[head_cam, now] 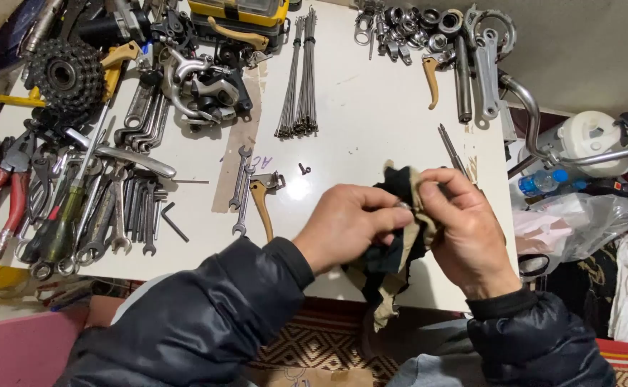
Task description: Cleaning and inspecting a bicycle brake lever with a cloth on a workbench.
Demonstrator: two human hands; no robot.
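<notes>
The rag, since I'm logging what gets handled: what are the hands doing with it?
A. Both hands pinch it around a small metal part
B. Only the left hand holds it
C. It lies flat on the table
A: the left hand and right hand both grip the dark-and-tan rag, with a small metal part glinting between the fingertips.

My left hand and right hand meet at centre, fingers curled inward and pinching, fingertips nearly touching, both forearms in dark padded sleeves angling up from below.
</notes>
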